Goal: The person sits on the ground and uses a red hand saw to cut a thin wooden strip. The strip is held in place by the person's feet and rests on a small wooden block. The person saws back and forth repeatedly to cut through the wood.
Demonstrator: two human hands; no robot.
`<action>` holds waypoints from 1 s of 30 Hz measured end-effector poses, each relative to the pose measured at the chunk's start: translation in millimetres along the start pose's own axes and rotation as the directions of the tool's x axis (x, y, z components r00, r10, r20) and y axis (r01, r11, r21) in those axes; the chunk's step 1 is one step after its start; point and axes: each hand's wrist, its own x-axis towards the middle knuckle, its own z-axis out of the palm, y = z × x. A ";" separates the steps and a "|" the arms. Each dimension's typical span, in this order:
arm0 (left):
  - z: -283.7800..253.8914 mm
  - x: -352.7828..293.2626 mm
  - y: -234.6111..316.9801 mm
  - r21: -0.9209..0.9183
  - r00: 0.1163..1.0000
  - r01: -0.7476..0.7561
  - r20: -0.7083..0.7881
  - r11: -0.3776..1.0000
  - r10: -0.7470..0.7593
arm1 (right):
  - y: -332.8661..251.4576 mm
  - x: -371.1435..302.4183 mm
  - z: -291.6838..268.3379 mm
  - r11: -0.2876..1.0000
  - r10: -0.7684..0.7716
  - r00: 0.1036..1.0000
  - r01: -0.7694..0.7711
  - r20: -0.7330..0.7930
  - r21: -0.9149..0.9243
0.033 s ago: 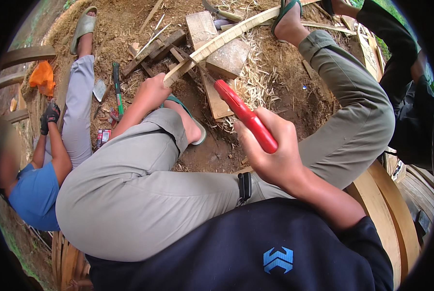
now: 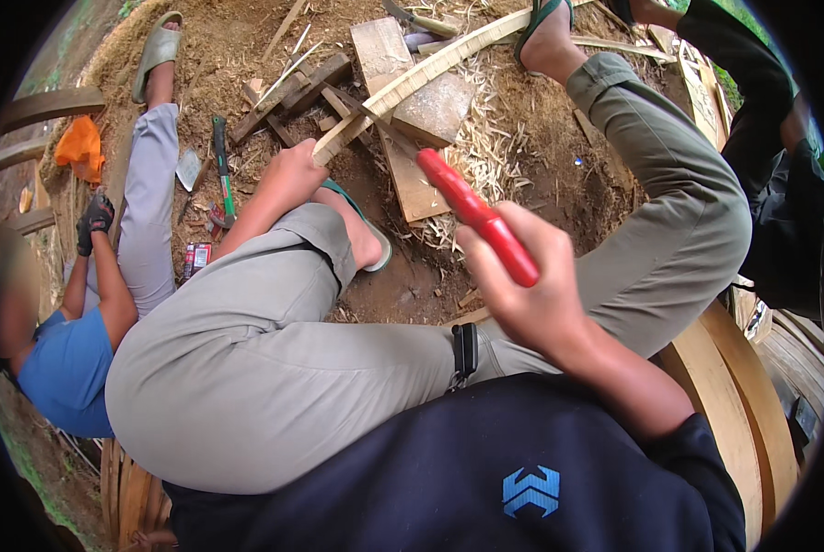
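My left hand (image 2: 292,172) is closed around the near end of a long, slightly curved pale wooden strip (image 2: 444,61). The strip runs away to the upper right, across a wooden block (image 2: 436,109), with fine crosswise marks on its face. In my right hand (image 2: 533,271) is the red handle (image 2: 476,216) of a bladed tool. Its thin dark blade reaches toward the strip, close to my left hand; whether it touches the strip I cannot tell. The blade is seen nearly edge-on, so its exact kind is unclear.
Pale shavings (image 2: 499,152) lie around the blocks. A hammer (image 2: 222,170) and an orange cloth (image 2: 80,149) are at the left. A curved blade (image 2: 421,18) lies at the far side. Another person in a blue shirt (image 2: 67,382) sits at the left; curved planks (image 2: 734,405) lie at right.
My right hand and the red handle have shifted slightly to the right and nearer to me. My left hand and the wooden strip look almost unmoved.
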 end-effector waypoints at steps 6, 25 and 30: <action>12.9 -4.3 -5.8 -0.093 0.999 -0.049 0.014 0.995 0.050 | -29.9 -21.4 -19.1 0.992 0.077 0.995 -0.069 0.071 -0.108; 14.4 -3.7 -15.1 -0.093 1.000 -0.018 0.002 0.995 0.018 | -33.2 -24.7 -86.0 0.993 0.093 0.995 -0.096 -0.047 -0.073; 6.1 0.1 -0.3 -0.095 0.997 -0.081 -0.006 0.992 0.081 | -3.3 -46.9 -62.5 0.991 0.134 0.990 -0.133 -0.044 0.015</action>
